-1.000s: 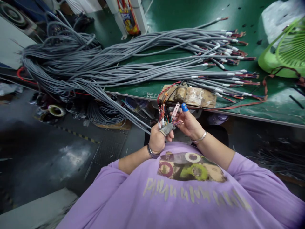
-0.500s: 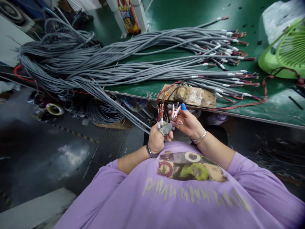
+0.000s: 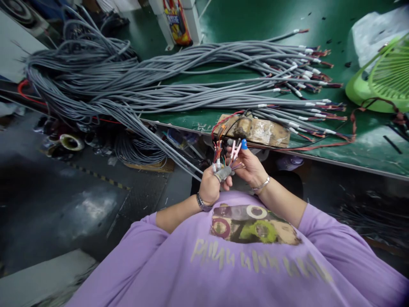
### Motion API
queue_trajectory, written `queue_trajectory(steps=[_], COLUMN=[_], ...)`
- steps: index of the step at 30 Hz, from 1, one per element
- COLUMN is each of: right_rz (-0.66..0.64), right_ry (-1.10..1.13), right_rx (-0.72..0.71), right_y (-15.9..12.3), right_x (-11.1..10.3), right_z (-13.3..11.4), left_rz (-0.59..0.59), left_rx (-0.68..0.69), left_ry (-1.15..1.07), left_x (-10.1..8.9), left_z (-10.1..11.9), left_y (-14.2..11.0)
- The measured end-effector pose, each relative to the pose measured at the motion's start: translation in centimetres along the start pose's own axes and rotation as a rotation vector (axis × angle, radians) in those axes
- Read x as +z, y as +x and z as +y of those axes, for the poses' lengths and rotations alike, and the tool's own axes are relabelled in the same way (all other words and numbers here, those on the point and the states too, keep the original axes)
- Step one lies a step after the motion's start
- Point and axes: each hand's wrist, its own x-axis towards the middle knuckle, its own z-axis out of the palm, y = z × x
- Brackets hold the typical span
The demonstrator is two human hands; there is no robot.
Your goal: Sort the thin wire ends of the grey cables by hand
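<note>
My left hand (image 3: 210, 186) is closed around several grey cables (image 3: 188, 167), and a grey cover sits on its thumb. Out of the fist stick white-banded cable ends with fanned coloured wires (image 3: 217, 150). Close by on the right, my right hand (image 3: 251, 167) pinches a small pale pink V-shaped tool (image 3: 235, 150), whose exact kind I cannot make out. A blue finger cot (image 3: 244, 144) covers that hand's thumb tip. Thin loose wires (image 3: 238, 166) lie between the two hands; their contact with the right fingers is unclear.
A large bundle of grey cables (image 3: 179, 96) stretches across the green table (image 3: 255, 19), stripped ends to the right. A wooden block (image 3: 268, 131) lies at the table's front edge. A green fan (image 3: 388, 79) and a plastic bag (image 3: 377, 32) stand right. Coiled cable (image 3: 140, 151) lies below.
My right hand has shifted very slightly left with the pink tool. My left hand keeps its hold on the cables. The view has tilted a little.
</note>
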Motion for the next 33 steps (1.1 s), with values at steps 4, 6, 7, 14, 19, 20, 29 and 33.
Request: queue_trajectory(steps=[4,6,7,14,19,20,29,33], right_rz=[-0.032,-0.055,-0.059,-0.116,-0.091,-0.079,0.045,0.04], right_ry=[-0.003,0.001,0.004,-0.078,-0.091,-0.089,-0.198,-0.182], right_rx=[-0.005,0.0,0.006,0.055,0.068,0.063,-0.038,-0.02], right_y=[-0.2,-0.3,-0.4,-1.2,-1.5,-1.6,-1.7,-1.6], right_x=[0.0,0.0,0.0,0.0,0.2,0.3,0.4,0.3], right_z=[0.2,0.3,0.3,0.0,-0.9,-1.0,-0.9,-1.0], left_rz=[-0.015,-0.02,-0.02,-0.017,-0.006,0.001,0.044,0.048], left_rx=[0.029,0.051,0.062,0.111,0.142,0.147,0.225,0.246], left_ry=[-0.017,-0.03,-0.035,-0.011,0.019,0.02,0.008,0.02], left_x=[-0.2,-0.2,-0.3,-0.5,-0.6,-0.6,-0.1,-0.1], left_z=[-0.2,-0.3,-0.3,-0.6,-0.7,-0.7,-0.9,-1.0], left_y=[-0.1,-0.1,-0.2,-0.7,-1.0,-1.0,-0.3,-0.1])
